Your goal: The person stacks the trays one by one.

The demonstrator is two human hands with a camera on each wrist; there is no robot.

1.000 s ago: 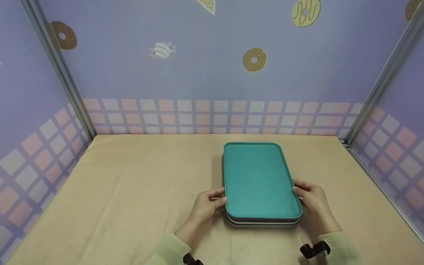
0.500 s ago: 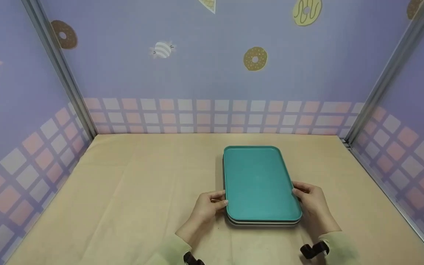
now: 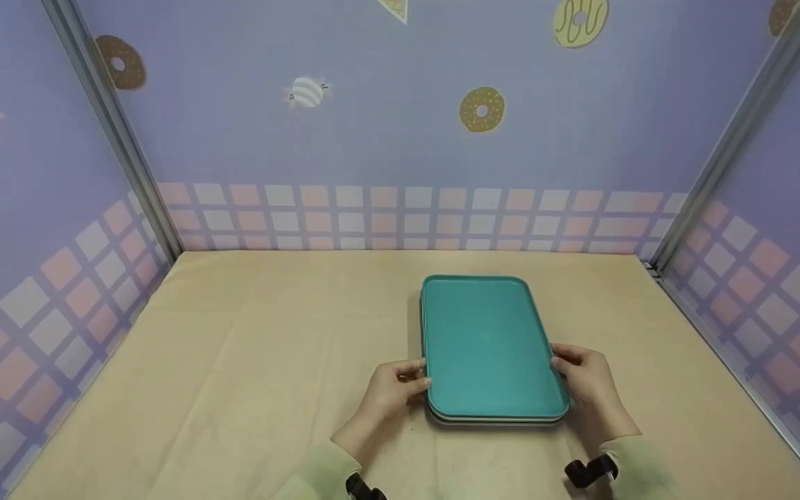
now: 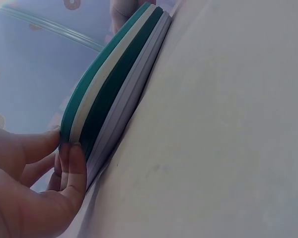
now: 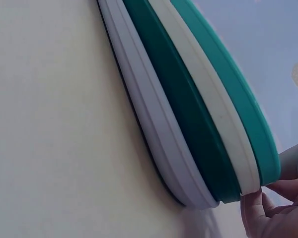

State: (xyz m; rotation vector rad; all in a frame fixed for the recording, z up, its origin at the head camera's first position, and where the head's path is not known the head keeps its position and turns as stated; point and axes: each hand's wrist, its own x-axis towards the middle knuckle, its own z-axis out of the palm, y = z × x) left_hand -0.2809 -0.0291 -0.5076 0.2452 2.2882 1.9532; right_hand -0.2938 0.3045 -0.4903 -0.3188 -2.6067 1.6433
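Observation:
A rectangular teal tray (image 3: 494, 347) with rounded corners and a low rim tops a stack on the table. Under it the right wrist view shows a cream tray (image 5: 213, 101), then a dark green tray (image 5: 184, 106), with pale lavender trays (image 5: 151, 99) lowest. My left hand (image 3: 387, 389) pinches the near part of the teal tray's left side, thumb over the rim and fingertips by the cream edge. On the opposite side my right hand (image 3: 591, 378) grips the teal tray's rim, its fingers partly hidden behind the edge.
A beige cloth (image 3: 268, 361) covers the table. Purple panels with printed sweets (image 3: 303, 139) stand at the back and both sides, joined by metal posts (image 3: 122, 139) in the back corners. Dark straps (image 3: 591, 472) with small cameras sit on the wrists.
The teal tray has come down onto the stack, the gap beneath it closing and its far edge dropping slightly. Both hands have lowered a little with it, then stayed nearly still.

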